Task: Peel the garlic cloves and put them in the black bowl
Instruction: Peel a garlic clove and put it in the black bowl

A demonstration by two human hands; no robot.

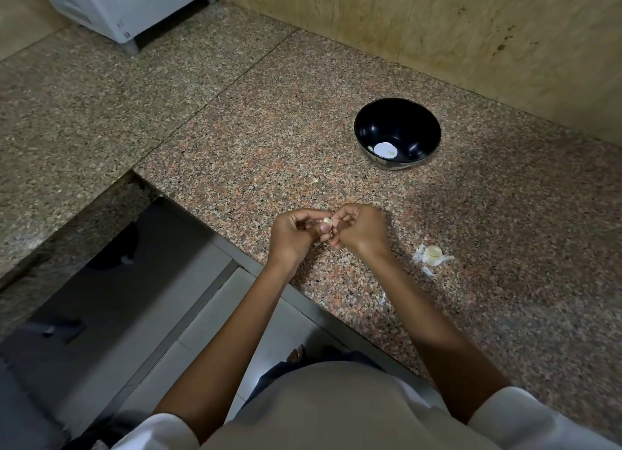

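Both hands pinched one clove (326,221) between them, left hand (296,235) and right hand (360,230). The bowl (365,136) sat beyond, nearer the right.

Speckled pink-grey granite desk (269,119) backed by plywood wall panelling (437,28); white appliance (128,1) at far left; pale floor tiles (286,321) below.

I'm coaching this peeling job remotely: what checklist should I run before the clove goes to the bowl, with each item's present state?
1. Clove pinched between left hand and right hand: ok.
2. Clove fully peeled: cannot tell, the hands cover most of it.
3. Black bowl upright, mouth uncovered: ok.
4. Counter between hands and bowl free of obstacles: ok.
5. Remaining garlic lying among loose skins by the right wrist: ok.
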